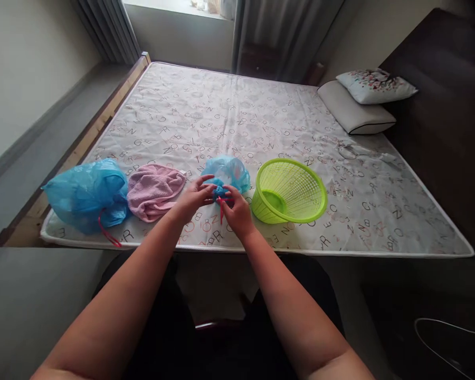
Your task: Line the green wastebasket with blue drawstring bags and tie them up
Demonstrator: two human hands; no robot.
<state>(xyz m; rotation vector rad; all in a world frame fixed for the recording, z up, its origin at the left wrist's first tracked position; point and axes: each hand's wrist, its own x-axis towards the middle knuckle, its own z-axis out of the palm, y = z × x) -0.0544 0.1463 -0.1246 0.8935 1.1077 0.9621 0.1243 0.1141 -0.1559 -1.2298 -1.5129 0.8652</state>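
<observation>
A small blue plastic bag (pixel 231 171) lies on the mattress in front of me, its top gathered into a bunched neck. My left hand (pixel 196 198) has its fingers curved against the left side of that neck, with thumb and fingertips on the plastic. On the other side, my right hand (pixel 238 211) pinches the red drawstring (pixel 221 210) close to the neck; one end hangs down. Fingers partly hide the knot area. Left of my hands lies a crumpled pink towel (pixel 154 191). A light green plastic basket (pixel 288 190) leans toward me, right of the bag.
A larger tied blue bag (pixel 89 195) with a red string sits at the mattress's left corner. The letter-printed mattress (pixel 206 121) rests on a wooden frame (pixel 106 113). Pillows (pixel 374 87) are stacked at the far right. A white cable (pixel 435 343) shows at the lower right.
</observation>
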